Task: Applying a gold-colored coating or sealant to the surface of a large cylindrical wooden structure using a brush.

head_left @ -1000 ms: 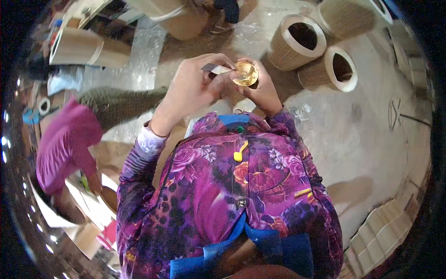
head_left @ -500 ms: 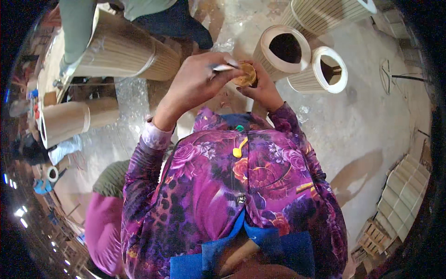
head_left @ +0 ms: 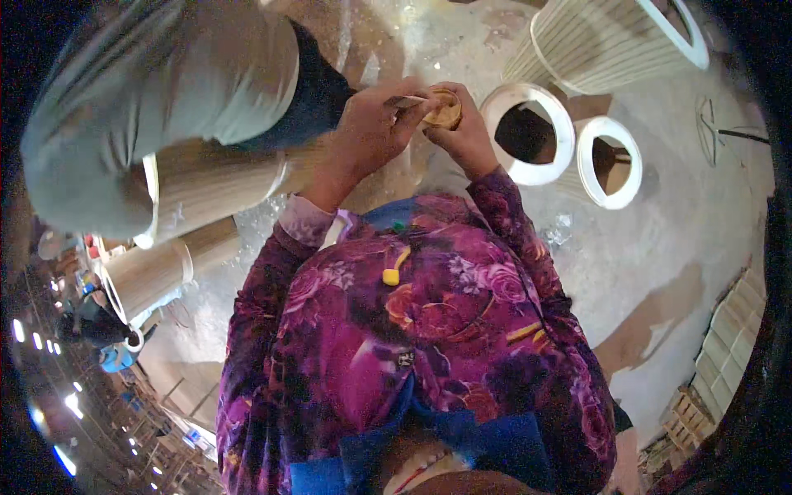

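Ahead of the torso, above the grey floor (head_left: 652, 239), the right hand (head_left: 469, 140) supports a small round cup (head_left: 442, 121), fingers wrapped about its outer wall. The left hand (head_left: 373, 125) grips a thin flat implement (head_left: 406, 101) between the fingers, at the cup's left side; contact with the contents cannot be confirmed. Status, by judgement: work at the cup is under way and not finished. Tan material lies inside the cup, so the supply is not used up. Right of the hands, two pale-rimmed drums (head_left: 565, 136) stand apart from the implement; whether either has received material cannot be determined.
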The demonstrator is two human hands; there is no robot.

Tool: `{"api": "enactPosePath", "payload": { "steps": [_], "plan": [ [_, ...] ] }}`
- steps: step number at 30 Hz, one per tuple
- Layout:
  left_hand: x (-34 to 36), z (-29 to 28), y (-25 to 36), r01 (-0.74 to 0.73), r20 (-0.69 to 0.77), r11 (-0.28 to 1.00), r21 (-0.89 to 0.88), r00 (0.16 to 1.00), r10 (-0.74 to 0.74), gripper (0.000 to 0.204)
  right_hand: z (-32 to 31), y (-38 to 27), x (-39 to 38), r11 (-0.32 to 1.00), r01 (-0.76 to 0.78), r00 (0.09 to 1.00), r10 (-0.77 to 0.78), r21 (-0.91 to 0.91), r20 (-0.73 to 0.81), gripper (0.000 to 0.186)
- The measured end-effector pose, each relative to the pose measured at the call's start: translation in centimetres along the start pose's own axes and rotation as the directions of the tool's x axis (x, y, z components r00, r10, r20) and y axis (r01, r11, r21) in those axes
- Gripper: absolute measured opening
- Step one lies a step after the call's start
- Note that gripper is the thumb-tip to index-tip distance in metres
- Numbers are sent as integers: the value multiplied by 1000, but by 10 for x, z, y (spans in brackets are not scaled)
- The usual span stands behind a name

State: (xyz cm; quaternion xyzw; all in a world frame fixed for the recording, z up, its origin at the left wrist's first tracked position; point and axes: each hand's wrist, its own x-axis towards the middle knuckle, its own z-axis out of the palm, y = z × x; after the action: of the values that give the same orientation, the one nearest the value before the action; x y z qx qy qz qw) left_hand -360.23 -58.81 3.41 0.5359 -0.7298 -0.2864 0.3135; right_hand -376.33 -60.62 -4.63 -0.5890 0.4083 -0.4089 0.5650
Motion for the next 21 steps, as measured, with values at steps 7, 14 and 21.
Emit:
{"api": "enactPosePath", "payload": {
  "steps": [7, 14, 21],
  "plan": [
    [141, -9, -57, 93, -129, 991, 93, 988, -81, 21, -27, 50, 167, 1000, -15, 999, 15, -2, -32, 53],
    [289, -32, -91, 66, -231, 997, 28, 971, -58, 13, -63, 34, 304, 997, -49, 998, 51, -57, 40, 55],
    [364, -48, -117, 44, -215, 982, 181, 977, -5, 14, -89, 49, 404, 999, 11, 1000, -10, 35, -22, 53]
  ]
}}
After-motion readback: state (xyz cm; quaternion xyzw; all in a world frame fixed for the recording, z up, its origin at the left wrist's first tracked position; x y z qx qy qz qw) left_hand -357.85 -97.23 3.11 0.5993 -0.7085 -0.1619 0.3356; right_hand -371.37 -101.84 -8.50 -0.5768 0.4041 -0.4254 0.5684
